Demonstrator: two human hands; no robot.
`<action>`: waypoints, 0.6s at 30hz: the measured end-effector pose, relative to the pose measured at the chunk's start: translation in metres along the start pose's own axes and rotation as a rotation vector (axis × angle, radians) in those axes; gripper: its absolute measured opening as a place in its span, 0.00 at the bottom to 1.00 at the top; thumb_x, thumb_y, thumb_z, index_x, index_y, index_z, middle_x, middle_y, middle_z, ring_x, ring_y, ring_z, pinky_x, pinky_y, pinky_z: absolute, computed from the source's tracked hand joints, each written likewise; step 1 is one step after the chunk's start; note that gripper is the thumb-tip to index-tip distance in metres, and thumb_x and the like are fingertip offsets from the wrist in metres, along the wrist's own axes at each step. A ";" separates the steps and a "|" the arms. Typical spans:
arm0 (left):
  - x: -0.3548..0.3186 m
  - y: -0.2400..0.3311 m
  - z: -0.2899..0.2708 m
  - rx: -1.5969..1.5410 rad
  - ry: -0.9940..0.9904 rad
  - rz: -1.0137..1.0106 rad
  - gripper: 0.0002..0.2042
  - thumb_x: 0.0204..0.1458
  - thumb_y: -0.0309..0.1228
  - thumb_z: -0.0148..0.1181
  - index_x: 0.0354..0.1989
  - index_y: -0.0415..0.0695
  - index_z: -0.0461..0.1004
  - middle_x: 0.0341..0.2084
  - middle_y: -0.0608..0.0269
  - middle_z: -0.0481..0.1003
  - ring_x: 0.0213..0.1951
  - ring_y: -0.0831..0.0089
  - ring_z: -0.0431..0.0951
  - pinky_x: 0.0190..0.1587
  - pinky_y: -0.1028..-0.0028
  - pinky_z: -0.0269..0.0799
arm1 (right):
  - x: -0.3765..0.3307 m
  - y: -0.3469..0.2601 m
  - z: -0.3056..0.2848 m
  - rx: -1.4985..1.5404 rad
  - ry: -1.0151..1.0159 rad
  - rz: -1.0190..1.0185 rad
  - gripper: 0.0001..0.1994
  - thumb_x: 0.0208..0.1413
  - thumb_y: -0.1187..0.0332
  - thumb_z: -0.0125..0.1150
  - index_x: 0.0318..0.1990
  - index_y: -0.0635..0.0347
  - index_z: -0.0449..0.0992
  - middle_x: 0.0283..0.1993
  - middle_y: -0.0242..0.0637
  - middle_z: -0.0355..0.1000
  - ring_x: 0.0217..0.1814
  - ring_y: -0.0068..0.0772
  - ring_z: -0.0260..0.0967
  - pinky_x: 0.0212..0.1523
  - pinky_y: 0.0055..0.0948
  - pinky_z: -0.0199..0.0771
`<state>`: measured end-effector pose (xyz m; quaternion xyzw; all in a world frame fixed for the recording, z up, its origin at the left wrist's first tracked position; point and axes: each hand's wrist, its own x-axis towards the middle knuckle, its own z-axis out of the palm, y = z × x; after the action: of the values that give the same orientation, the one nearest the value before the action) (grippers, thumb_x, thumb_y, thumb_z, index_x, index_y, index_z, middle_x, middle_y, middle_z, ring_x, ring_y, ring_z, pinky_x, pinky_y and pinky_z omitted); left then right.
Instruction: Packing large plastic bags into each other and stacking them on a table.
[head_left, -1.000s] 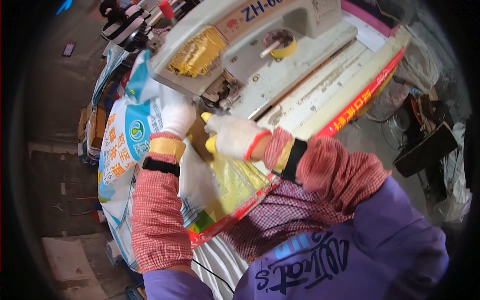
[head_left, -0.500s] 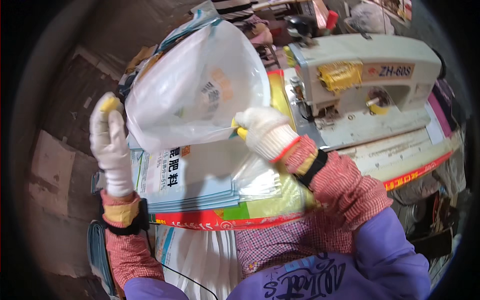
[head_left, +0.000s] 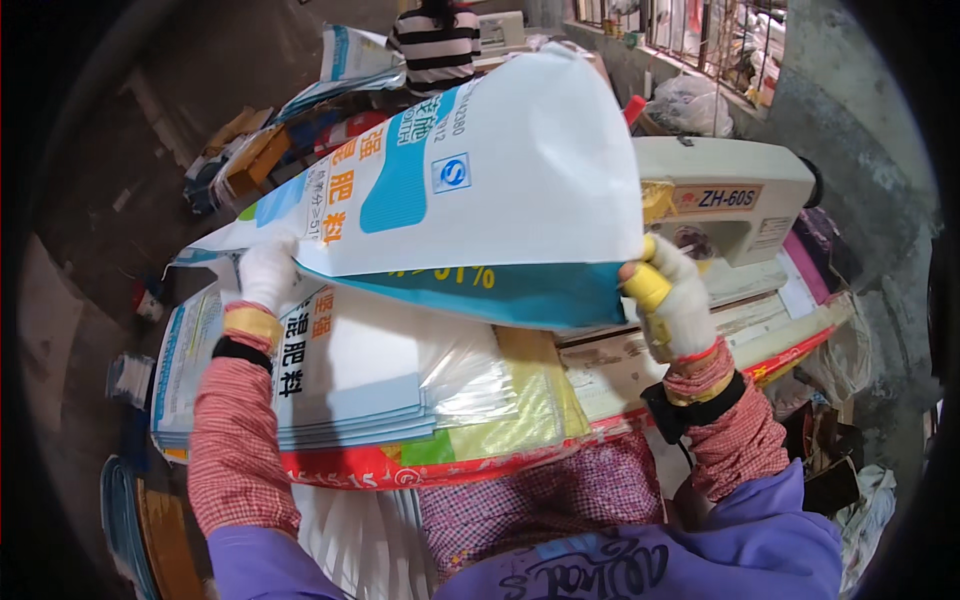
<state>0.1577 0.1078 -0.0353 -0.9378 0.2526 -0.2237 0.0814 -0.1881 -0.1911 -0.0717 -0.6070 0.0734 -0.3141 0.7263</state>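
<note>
Both my hands wear white gloves, and between them a large white and blue printed sack is stretched above the table. My left hand is closed on the sack's near edge at the left. At the right end, the yellow-wrapped fingers of my right hand pinch the sack's corner. The lower edge sags, showing a teal panel with yellow print. Below lies a flat stack of similar sacks, with clear plastic bags lying at its right side.
A cream sewing machine stands on the right of the table, partly behind the sack. Red-edged sheeting covers the table's front edge. A person in a striped top is at the back. White sacks hang below the table.
The translucent white bag side has swung away, and the sack's printed side now faces me. My left hand has come in and closed on the edge; my right hand has moved right.
</note>
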 end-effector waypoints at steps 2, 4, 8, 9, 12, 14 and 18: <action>0.022 -0.026 -0.005 -0.079 0.121 -0.002 0.11 0.50 0.34 0.46 0.35 0.43 0.73 0.31 0.51 0.75 0.40 0.54 0.74 0.43 0.66 0.68 | -0.001 -0.002 0.011 -0.160 -0.017 -0.063 0.10 0.50 0.73 0.59 0.41 0.61 0.72 0.28 0.26 0.67 0.27 0.13 0.59 0.24 0.14 0.59; 0.022 -0.048 -0.035 -0.473 0.479 0.069 0.14 0.51 0.30 0.48 0.43 0.36 0.71 0.42 0.51 0.73 0.46 0.62 0.72 0.47 0.70 0.66 | 0.000 -0.007 0.006 -0.293 0.002 -0.083 0.13 0.49 0.72 0.59 0.43 0.63 0.72 0.29 0.27 0.68 0.28 0.14 0.60 0.26 0.15 0.61; -0.033 -0.065 -0.080 0.017 0.721 0.108 0.24 0.39 0.18 0.49 0.50 0.41 0.68 0.51 0.53 0.67 0.42 0.54 0.71 0.44 0.67 0.68 | 0.004 -0.006 0.001 -0.143 0.091 -0.061 0.11 0.49 0.73 0.58 0.41 0.62 0.74 0.31 0.32 0.72 0.30 0.19 0.65 0.33 0.20 0.67; -0.054 -0.070 -0.068 0.055 0.736 0.106 0.24 0.40 0.18 0.50 0.52 0.42 0.67 0.48 0.48 0.68 0.39 0.51 0.71 0.41 0.65 0.69 | -0.001 -0.006 0.008 -0.367 -0.032 -0.145 0.11 0.48 0.73 0.58 0.41 0.61 0.74 0.31 0.35 0.73 0.31 0.22 0.67 0.33 0.23 0.68; -0.137 -0.127 0.019 0.164 0.367 0.019 0.22 0.42 0.21 0.52 0.50 0.42 0.67 0.30 0.44 0.69 0.33 0.50 0.72 0.33 0.61 0.69 | -0.015 0.027 0.033 -0.859 -0.390 -0.226 0.09 0.46 0.68 0.57 0.36 0.58 0.74 0.32 0.49 0.72 0.34 0.45 0.71 0.36 0.34 0.71; -0.187 -0.127 0.041 0.172 -0.032 -0.043 0.21 0.42 0.20 0.51 0.49 0.42 0.67 0.31 0.43 0.69 0.33 0.49 0.72 0.34 0.60 0.69 | -0.045 0.056 0.044 -0.823 -0.618 -0.173 0.08 0.47 0.63 0.54 0.33 0.53 0.73 0.31 0.45 0.72 0.36 0.47 0.70 0.37 0.37 0.71; -0.257 -0.162 0.077 -0.157 -0.221 -0.140 0.22 0.41 0.17 0.49 0.50 0.40 0.66 0.35 0.43 0.70 0.37 0.49 0.71 0.39 0.62 0.69 | -0.058 0.029 0.062 -0.984 -1.427 -0.160 0.12 0.41 0.64 0.59 0.37 0.52 0.75 0.29 0.40 0.71 0.31 0.41 0.70 0.34 0.33 0.70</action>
<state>0.0653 0.3816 -0.1579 -0.9755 0.1928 -0.1040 0.0193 -0.1930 -0.1059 -0.0987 -0.9072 -0.3149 0.1587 0.2296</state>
